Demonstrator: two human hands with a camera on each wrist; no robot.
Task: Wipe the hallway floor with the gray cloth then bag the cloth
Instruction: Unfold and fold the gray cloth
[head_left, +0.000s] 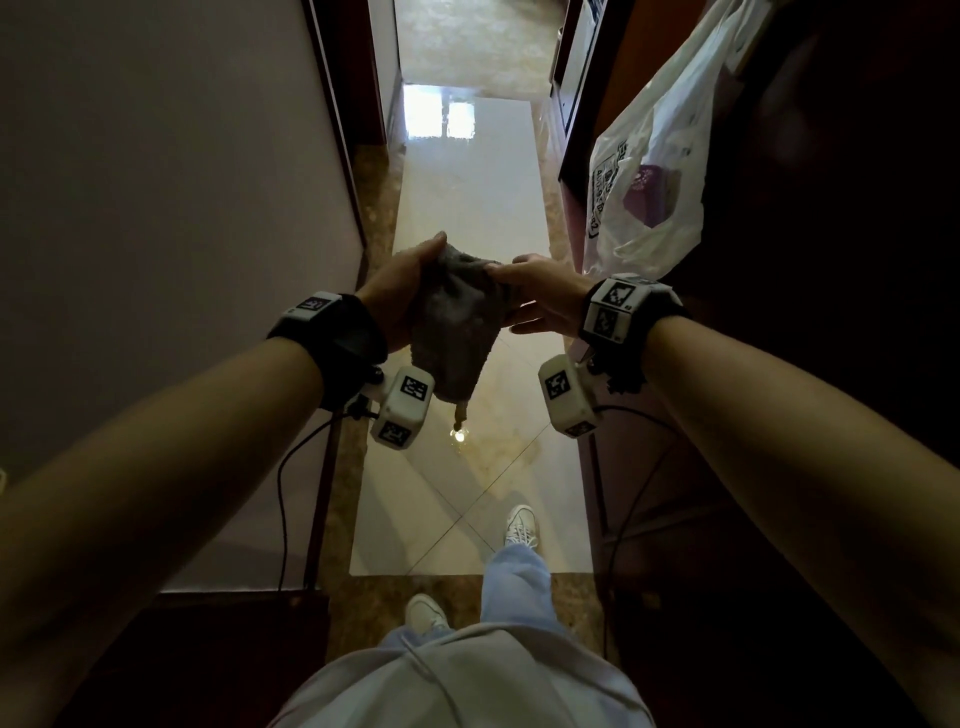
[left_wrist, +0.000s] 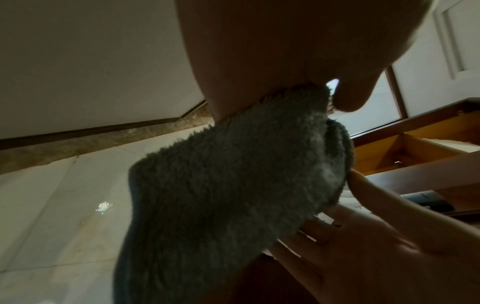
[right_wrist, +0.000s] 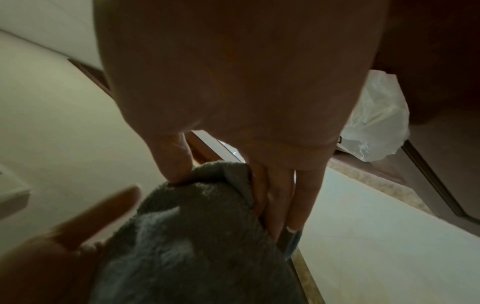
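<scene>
A fluffy gray cloth (head_left: 457, 322) hangs folded at chest height over the glossy hallway floor (head_left: 467, 499). My left hand (head_left: 410, 291) grips its upper left part, the thumb over the top edge. My right hand (head_left: 530, 296) pinches the upper right corner between thumb and fingers, the other fingers lying straight. In the left wrist view the cloth (left_wrist: 221, 185) droops from my palm, the right hand's fingers (left_wrist: 369, 242) beside it. In the right wrist view my thumb (right_wrist: 174, 160) presses the cloth (right_wrist: 197, 236). A white plastic bag (head_left: 649, 176) hangs at the right, a purple item inside.
The hallway is narrow: a pale wall (head_left: 156, 208) on the left, dark wooden furniture (head_left: 831, 260) on the right. My feet in white shoes (head_left: 521, 525) stand on the tiles. Cables (head_left: 283, 493) dangle from both wrists. An open doorway (head_left: 467, 62) lies ahead.
</scene>
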